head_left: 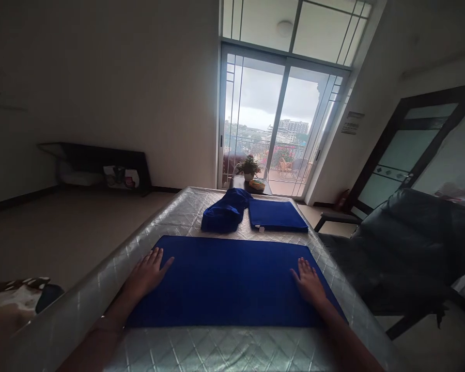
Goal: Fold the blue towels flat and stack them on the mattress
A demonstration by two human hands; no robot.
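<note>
A blue cloth (232,284) lies spread out flat in front of me, wider than it is deep. On its left edge rests my left hand (149,271), palm down with the thumb apart from the fingers. My right hand (308,281) lies flat near the cloth's right edge, fingers stretched out. Beyond the cloth, to the right, sits a neatly folded blue cloth (278,214) with a small white tag at its near edge. Beside it on the left is a crumpled heap of blue cloth (225,211).
A silvery quilted cover (217,351) spreads over the table under the cloths. Past its far end stand a potted plant (249,168) and a glass sliding door (271,124). A dark padded chair (403,248) stands close on the right; a low black bench (104,168) is at the left wall.
</note>
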